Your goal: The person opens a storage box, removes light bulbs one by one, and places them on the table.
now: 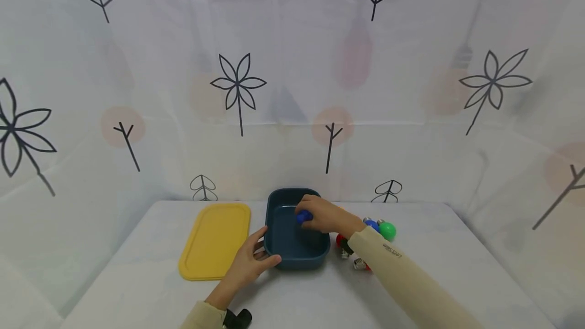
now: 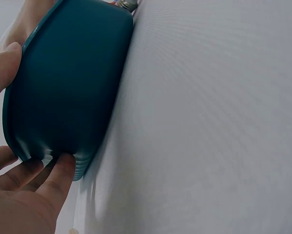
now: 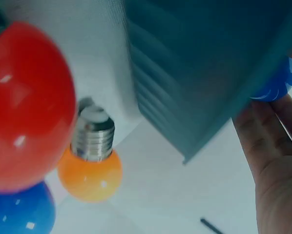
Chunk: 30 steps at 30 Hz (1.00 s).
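A dark teal plastic bin (image 1: 297,264) stands at the middle of the table. Over its inside, my right hand (image 1: 322,215) holds a blue light bulb (image 1: 303,216) in its fingertips. In the right wrist view the rim partly covers that bulb (image 3: 275,85). My left hand (image 1: 249,263) grips the bin's near left corner. Seen from the left wrist, the thumb (image 2: 4,70) touches the rim and the bent fingers (image 2: 58,180) lie against the outer wall. Whether anything lies on the bin's floor under my right hand is hidden.
Several light bulbs lie right of the bin, among them a green bulb (image 1: 387,230), a blue one (image 1: 372,225), a red bulb (image 3: 24,107) and an orange bulb (image 3: 90,175). My right forearm passes over them. Left of the bin lies a flat yellow tray (image 1: 215,242).
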Tool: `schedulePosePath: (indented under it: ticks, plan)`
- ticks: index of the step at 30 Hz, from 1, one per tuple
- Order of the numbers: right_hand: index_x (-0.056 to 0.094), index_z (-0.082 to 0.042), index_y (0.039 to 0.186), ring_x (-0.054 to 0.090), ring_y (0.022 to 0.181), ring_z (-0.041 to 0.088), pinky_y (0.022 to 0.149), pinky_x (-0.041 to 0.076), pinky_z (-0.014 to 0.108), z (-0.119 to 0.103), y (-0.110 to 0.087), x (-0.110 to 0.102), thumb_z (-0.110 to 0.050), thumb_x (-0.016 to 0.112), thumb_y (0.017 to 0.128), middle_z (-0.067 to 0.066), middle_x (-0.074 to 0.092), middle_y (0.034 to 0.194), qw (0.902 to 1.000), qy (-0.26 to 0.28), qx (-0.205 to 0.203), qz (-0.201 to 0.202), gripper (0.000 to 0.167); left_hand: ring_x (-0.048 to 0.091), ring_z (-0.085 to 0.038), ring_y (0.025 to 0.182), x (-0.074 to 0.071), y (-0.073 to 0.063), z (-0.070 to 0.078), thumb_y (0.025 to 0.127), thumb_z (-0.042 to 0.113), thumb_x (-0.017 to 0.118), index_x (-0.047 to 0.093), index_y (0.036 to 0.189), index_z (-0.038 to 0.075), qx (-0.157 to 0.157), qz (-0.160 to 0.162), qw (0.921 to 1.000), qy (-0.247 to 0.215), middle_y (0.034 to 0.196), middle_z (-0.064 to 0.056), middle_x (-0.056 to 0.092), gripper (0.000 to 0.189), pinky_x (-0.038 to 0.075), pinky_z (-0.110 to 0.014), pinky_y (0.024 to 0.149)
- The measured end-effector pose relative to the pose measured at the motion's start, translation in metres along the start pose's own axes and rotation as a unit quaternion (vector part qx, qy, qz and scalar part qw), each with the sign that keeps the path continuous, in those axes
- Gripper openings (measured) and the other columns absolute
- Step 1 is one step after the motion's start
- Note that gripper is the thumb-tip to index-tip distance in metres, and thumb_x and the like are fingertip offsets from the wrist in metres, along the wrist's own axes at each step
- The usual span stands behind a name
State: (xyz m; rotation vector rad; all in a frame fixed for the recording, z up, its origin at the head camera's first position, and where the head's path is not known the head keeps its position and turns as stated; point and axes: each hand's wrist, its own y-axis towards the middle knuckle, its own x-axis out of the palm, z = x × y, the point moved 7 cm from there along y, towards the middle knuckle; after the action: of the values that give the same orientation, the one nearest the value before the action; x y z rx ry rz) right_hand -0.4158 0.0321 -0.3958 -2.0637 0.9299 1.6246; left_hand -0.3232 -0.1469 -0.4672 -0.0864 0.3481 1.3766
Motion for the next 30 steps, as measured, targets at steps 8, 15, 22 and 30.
schedulePosePath:
  ticks: [8,15,22,30]
  plan:
    - [0.063,-0.018,0.120,0.054,0.106,0.017,0.087,0.055,0.033,0.002,-0.036,-0.024,-0.022,0.073,0.086,-0.003,0.053,0.117,0.9987,0.013,0.020,0.045,0.035,0.042,-0.040,0.130,-0.001,0.000,-0.001,0.081,0.029,0.078,0.029,0.150,0.009,0.001,0.008,1.0000,0.005,0.152,-0.020,0.027,0.087,0.045,-0.044,0.100]
    - [0.063,-0.016,0.119,0.053,0.105,0.014,0.086,0.055,0.031,0.001,-0.069,-0.041,-0.020,0.073,0.086,-0.003,0.053,0.117,0.9965,0.005,0.008,0.083,0.035,0.043,-0.040,0.129,0.000,-0.001,-0.001,0.080,0.032,0.078,0.029,0.150,0.008,0.008,0.006,0.9999,0.007,0.152,-0.021,0.028,0.089,0.045,-0.043,0.100]
    - [0.062,-0.020,0.118,0.053,0.108,0.018,0.081,0.057,0.035,0.006,-0.101,-0.048,-0.018,0.075,0.084,-0.002,0.052,0.119,0.9942,0.005,0.040,0.099,0.036,0.045,-0.041,0.127,0.001,-0.001,-0.002,0.079,0.035,0.078,0.028,0.150,0.008,0.007,0.002,0.9999,0.009,0.151,-0.023,0.028,0.091,0.047,-0.043,0.098]
    - [0.062,-0.019,0.120,0.053,0.111,0.022,0.081,0.057,0.037,0.016,-0.132,-0.047,-0.016,0.076,0.083,0.000,0.052,0.121,0.9909,-0.010,0.064,0.118,0.040,0.045,-0.042,0.127,-0.001,-0.002,-0.002,0.080,0.034,0.078,0.028,0.150,0.009,0.006,0.005,0.9999,0.010,0.151,-0.023,0.028,0.090,0.046,-0.043,0.098]
